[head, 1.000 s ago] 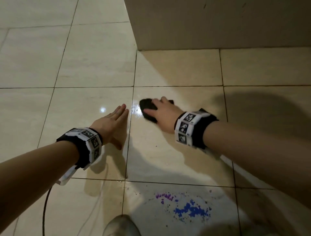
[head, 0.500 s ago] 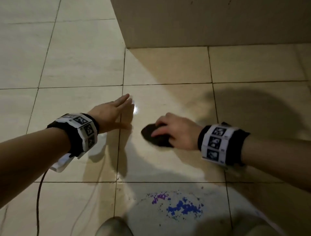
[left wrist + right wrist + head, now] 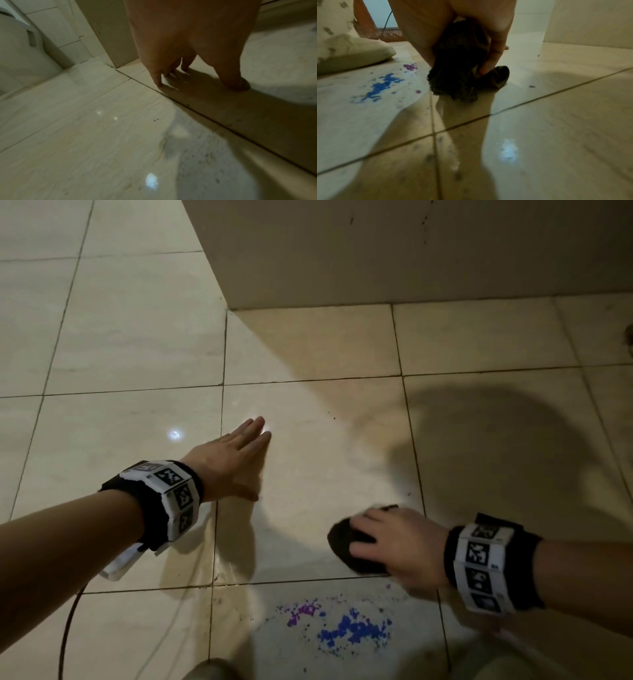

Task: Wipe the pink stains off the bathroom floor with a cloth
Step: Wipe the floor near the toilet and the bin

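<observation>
The right hand (image 3: pixel 399 546) gripped the dark cloth (image 3: pixel 346 542) — the pink stains (image 3: pixel 301 611) lay just below-left of it, nearer than to the flat, open left hand (image 3: pixel 226 460).

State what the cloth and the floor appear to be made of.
Cloth: dark, nubby looped pile, probably terry or microfibre, bunched under the right hand.
Floor: beige glazed tile, ceramic or polished stone; glossy, mirrors light spots, with dark grout lines.
</observation>
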A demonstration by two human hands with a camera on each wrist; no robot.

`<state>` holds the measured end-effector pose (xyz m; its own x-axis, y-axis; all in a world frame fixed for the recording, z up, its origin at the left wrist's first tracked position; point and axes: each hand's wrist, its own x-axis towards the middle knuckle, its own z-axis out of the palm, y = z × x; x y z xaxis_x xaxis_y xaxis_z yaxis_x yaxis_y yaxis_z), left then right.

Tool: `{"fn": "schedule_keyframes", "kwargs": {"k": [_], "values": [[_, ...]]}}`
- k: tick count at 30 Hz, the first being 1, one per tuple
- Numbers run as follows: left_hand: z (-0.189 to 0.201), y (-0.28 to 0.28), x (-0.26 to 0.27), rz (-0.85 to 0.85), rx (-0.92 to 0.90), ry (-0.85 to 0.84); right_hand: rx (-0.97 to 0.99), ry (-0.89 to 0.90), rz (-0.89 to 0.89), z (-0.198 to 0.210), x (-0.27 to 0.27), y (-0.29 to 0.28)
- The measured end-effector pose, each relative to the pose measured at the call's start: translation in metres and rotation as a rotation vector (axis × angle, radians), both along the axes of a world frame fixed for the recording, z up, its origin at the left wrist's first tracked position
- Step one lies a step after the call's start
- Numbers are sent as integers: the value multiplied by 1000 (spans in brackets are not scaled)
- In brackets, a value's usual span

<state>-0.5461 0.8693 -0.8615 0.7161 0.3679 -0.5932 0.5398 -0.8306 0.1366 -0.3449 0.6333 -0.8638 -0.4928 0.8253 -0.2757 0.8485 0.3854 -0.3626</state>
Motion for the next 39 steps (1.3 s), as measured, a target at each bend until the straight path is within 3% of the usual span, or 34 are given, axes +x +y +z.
{"fn": "schedule_keyframes", "kwargs": {"k": [2,4,9,12,14,17,19,21,25,29,32,35,39], "values": [[0,-1,1,2,2,3,-77,30,-57,3,-2,-1],[1,-2,2,2,6,8,-87,110,-294,15,9,20],[2,-2,3,5,2,18,51,-171,-815,22,102,95],[1,-2,2,16,-13,10,-129,-258,-985,9,133,112],[1,-2,2,26,-21,8,-130,-285,-909,2,125,106],[-1,-2,1,31,-27,-1,18,-169,-559,0,89,73],[-1,-2,1,26,-17,-1,-29,-112,-285,4,60,41],[-1,-2,2,26,-15,2,-128,-70,-124,6,37,16],[-1,-2,1,29,-18,10,-202,37,-205,13,23,23],[0,-2,0,50,-32,5,-12,30,-645,11,46,91],[3,-3,2,49,-23,-1,-92,-114,-809,0,51,141],[3,-4,2,54,-26,-8,-51,-232,-636,-12,32,147],[2,0,-5,60,-45,-30,93,-33,-140,-8,-5,93]]}}
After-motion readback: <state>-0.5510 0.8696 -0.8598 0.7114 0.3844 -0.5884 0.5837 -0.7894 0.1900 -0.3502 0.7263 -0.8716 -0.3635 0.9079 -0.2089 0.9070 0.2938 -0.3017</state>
